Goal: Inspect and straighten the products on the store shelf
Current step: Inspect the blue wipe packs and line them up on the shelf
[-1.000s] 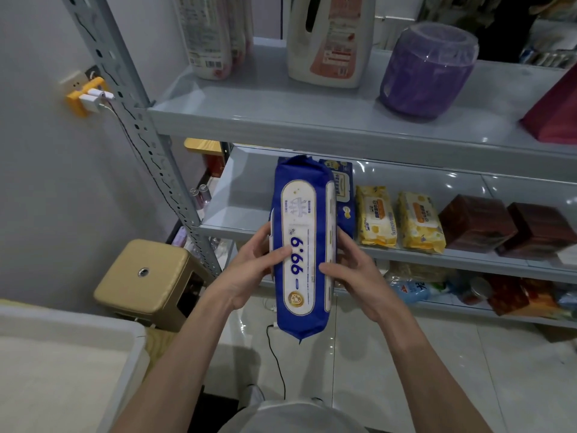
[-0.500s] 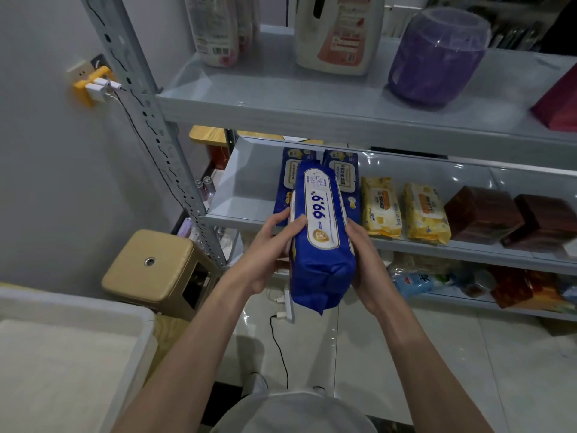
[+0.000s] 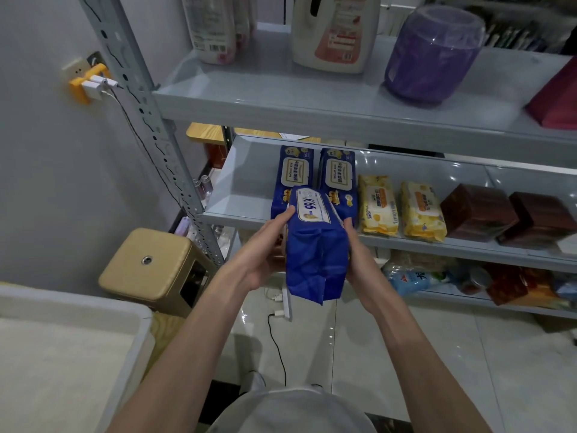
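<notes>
Both hands clasp one blue wipes pack (image 3: 315, 245) by its sides, the left hand (image 3: 265, 254) with its thumb over the top edge, the right hand (image 3: 359, 257) partly hidden behind it. The pack is just off the front lip of the middle shelf (image 3: 243, 195), not yet set down. On that shelf lie two more blue packs (image 3: 292, 173), two yellow packs (image 3: 377, 204) and two brown boxes (image 3: 477, 210), all looking fairly square, so placing the held pack seems to be what remains here
</notes>
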{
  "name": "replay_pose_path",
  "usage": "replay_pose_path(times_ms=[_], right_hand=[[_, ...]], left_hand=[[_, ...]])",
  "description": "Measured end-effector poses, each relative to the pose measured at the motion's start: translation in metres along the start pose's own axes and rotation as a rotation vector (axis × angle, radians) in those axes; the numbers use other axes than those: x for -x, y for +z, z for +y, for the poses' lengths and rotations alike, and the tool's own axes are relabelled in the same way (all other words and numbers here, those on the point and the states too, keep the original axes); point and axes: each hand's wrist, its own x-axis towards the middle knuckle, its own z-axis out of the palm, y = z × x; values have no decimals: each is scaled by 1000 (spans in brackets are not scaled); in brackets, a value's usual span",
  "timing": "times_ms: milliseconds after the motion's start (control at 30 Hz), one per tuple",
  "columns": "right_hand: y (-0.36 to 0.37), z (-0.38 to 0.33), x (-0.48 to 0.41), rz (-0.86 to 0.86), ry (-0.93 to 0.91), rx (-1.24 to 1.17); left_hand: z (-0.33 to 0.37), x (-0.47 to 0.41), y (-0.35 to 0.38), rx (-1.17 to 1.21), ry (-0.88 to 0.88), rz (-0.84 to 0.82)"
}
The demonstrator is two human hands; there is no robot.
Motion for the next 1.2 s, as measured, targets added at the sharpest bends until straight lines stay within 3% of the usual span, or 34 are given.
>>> replay_pose_path(times_ms=[200,333,500,900,1067,1200], right_hand=[[5,-6,8,-16,-154,95],[2,-6,5,-6,-139,97],[-5,-3,-3,4,14,-43],[-11,-4,-4,17,-196,42],[-14,-16,-1,-47,-135,139],[-12,-19,-1,-12,-79,25]], left_hand=[[-5,1,-4,84,-85,-12],[-4,4,-3,121,-69,-19],[-9,-2,-9,-45,67,17],[8,9,4,-325,175,-28],[3,7,3,-358,288,-35],[2,6,-1,-330,296,-82]])
